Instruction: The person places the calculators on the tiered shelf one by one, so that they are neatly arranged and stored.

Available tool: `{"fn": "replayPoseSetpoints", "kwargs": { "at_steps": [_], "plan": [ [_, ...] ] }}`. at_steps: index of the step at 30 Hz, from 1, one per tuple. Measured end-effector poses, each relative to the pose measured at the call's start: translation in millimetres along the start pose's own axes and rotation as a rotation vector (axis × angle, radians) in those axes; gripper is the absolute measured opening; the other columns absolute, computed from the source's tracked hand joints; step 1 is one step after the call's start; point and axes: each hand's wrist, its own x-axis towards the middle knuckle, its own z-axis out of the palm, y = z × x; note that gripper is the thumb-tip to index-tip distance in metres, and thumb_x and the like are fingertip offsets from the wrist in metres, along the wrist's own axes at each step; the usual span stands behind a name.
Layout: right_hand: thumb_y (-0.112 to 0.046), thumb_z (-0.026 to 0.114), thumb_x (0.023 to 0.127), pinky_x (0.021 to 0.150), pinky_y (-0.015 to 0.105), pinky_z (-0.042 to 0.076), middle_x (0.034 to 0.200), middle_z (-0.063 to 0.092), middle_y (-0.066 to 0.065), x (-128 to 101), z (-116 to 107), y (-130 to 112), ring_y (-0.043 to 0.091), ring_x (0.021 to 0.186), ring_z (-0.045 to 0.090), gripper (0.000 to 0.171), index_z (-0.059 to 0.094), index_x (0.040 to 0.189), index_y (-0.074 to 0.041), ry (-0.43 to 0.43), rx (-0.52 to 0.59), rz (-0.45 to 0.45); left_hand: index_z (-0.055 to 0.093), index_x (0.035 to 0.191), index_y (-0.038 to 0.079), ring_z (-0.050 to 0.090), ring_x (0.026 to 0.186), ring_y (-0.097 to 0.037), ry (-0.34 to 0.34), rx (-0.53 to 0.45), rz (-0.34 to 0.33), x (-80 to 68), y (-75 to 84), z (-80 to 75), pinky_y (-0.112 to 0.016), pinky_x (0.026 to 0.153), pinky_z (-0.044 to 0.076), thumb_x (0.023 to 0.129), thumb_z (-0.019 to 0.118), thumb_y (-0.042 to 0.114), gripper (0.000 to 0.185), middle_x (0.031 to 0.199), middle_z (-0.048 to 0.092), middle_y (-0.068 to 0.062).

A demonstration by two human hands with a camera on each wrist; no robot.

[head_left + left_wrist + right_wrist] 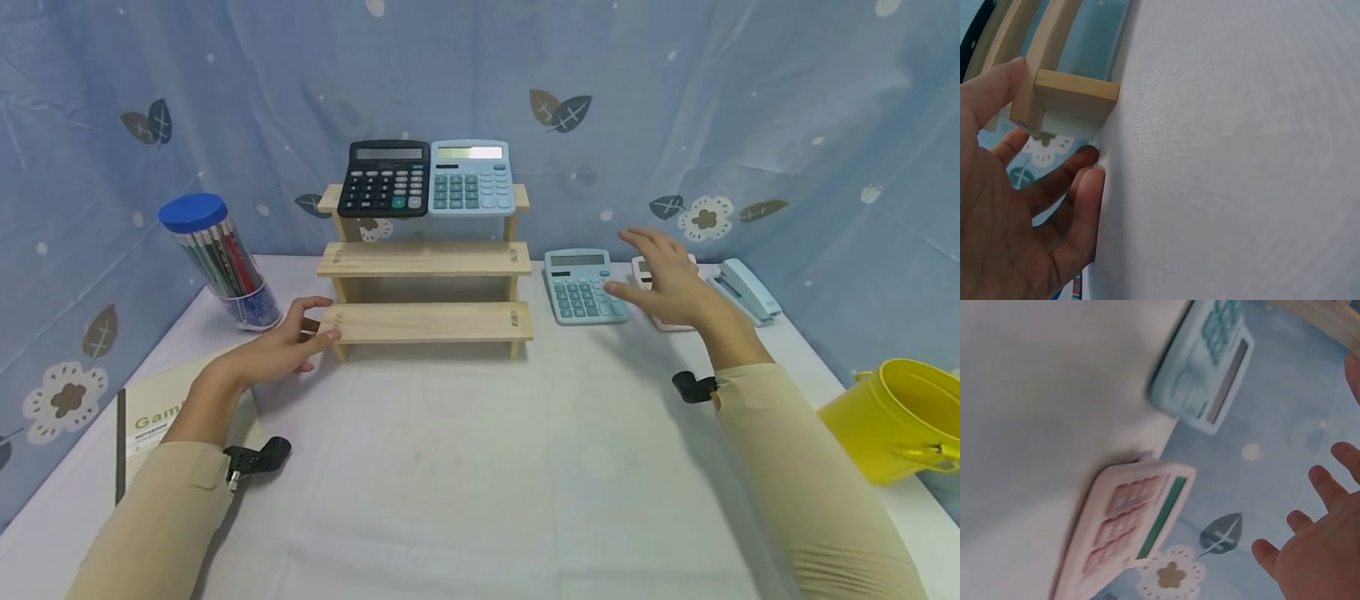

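Lighting is bright, even and diffuse from above. Shadows on the white surface [480, 467] are soft and faint, lying under the forearms. Slight glare shows on the blue calculator [471, 177] display. The head view bows at its edges. The right wrist view is blurred; the pink calculator [1129, 528] is soft.

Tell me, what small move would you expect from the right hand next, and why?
Probably lowering onto the pink calculator to grip it. The right hand hovers open right above it, fingers spread and holding nothing. Two calculators already sit on the wooden shelf's top step, whose lowest step the left hand touches.
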Motion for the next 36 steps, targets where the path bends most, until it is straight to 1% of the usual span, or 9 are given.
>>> {"fn": "replayPoseSetpoints", "kwargs": {
  "at_steps": [5,11,15,18,20,23,26,30,36],
  "plan": [
    [-0.043,0.071,0.096,0.111,0.078,0.013,0.17,0.013,0.017,-2,3,16,0.051,0.152,0.007,0.09,0.019,0.165,-0.015,-0.013,0.015,0.043,-0.003,0.161,0.028,0.055,0.121,-0.037,0.005,-0.015,0.012,-0.5,-1.6,0.1,-0.038,0.087,0.05,0.104,0.047,0.06,0.082,0.153,0.031,-0.03],
    [-0.042,0.075,0.093,0.111,0.078,0.014,0.169,0.012,0.022,-8,2,43,0.054,0.152,0.007,0.095,0.019,0.165,-0.014,-0.024,0.043,0.105,-0.002,0.16,0.028,0.054,0.125,-0.039,0.001,-0.011,0.026,0.7,4.7,-1.8,-0.042,0.091,0.051,0.105,0.047,0.06,0.08,0.154,0.031,-0.029],
    [-0.044,0.075,0.092,0.109,0.079,0.016,0.169,0.007,0.025,-9,1,56,0.056,0.151,0.009,0.1,0.014,0.166,-0.015,-0.061,0.042,0.159,-0.001,0.159,0.028,0.054,0.125,-0.039,-0.001,-0.011,0.019,0.9,4.9,-1.4,-0.041,0.091,0.051,0.104,0.047,0.06,0.079,0.154,0.031,-0.03],
    [-0.047,0.075,0.092,0.107,0.081,0.018,0.168,0.001,0.028,-9,1,62,0.059,0.149,0.009,0.105,0.009,0.166,-0.015,-0.1,0.044,0.198,-0.001,0.159,0.027,0.056,0.12,-0.037,-0.001,-0.007,0.013,1.1,3.1,-1.8,-0.039,0.089,0.05,0.104,0.047,0.06,0.08,0.154,0.031,-0.03],
    [-0.048,0.075,0.091,0.107,0.081,0.017,0.168,-0.003,0.029,-8,3,66,0.06,0.149,0.008,0.107,0.007,0.166,-0.014,-0.122,0.043,0.214,-0.002,0.159,0.027,0.057,0.119,-0.036,0.0,-0.009,0.009,1.2,1.4,-2.3,-0.038,0.088,0.05,0.104,0.047,0.06,0.08,0.154,0.031,-0.031],
    [-0.051,0.075,0.091,0.107,0.081,0.016,0.167,-0.007,0.031,-8,6,72,0.062,0.149,0.006,0.11,0.006,0.166,-0.012,-0.146,0.03,0.25,-0.001,0.159,0.029,0.056,0.121,-0.037,-0.001,-0.016,0.002,0.7,-0.5,-2.8,-0.038,0.088,0.05,0.104,0.048,0.06,0.08,0.154,0.031,-0.03],
    [-0.052,0.075,0.09,0.108,0.082,0.015,0.167,-0.01,0.031,-9,10,78,0.061,0.149,0.002,0.11,0.005,0.165,-0.011,-0.15,0.014,0.288,-0.001,0.159,0.029,0.053,0.125,-0.039,-0.005,-0.017,0.003,0.6,-0.8,-3.0,-0.04,0.09,0.05,0.104,0.048,0.061,0.081,0.154,0.03,-0.03],
    [-0.056,0.074,0.09,0.107,0.082,0.013,0.167,-0.013,0.03,-11,11,85,0.062,0.149,-0.002,0.114,0.002,0.165,-0.012,-0.157,0.011,0.333,-0.001,0.159,0.028,0.053,0.125,-0.039,-0.001,-0.006,-0.004,-0.3,0.6,-3.6,-0.04,0.09,0.05,0.104,0.047,0.061,0.08,0.154,0.03,-0.03],
    [-0.059,0.073,0.09,0.107,0.082,0.013,0.164,-0.014,0.035,-12,9,95,0.064,0.147,-0.003,0.117,-0.001,0.164,-0.008,-0.194,0.002,0.39,-0.001,0.159,0.027,0.052,0.127,-0.04,-0.001,-0.028,0.001,-0.9,0.7,-3.2,-0.039,0.09,0.05,0.104,0.048,0.061,0.081,0.155,0.03,-0.03]
  ]
}}
